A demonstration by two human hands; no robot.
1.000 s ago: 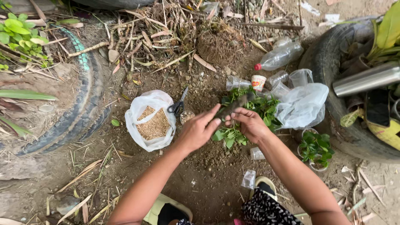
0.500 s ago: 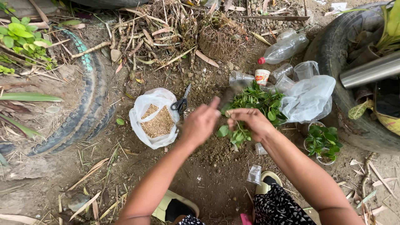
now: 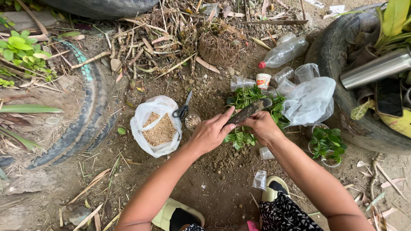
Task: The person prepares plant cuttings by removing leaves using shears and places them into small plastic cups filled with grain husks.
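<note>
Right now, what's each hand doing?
Left hand: closed around the dark trowel, near its handle end.
Right hand: closed, gripping the trowel from beneath.

Bag of husks (image 3: 159, 130) left of hands, scissors (image 3: 183, 109) on it, seedlings (image 3: 252, 113) beneath hands, cups (image 3: 295, 77) behind.

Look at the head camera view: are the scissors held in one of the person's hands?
No: the scissors lie on the rim of the white bag of husks, apart from the left hand and right hand.
</note>
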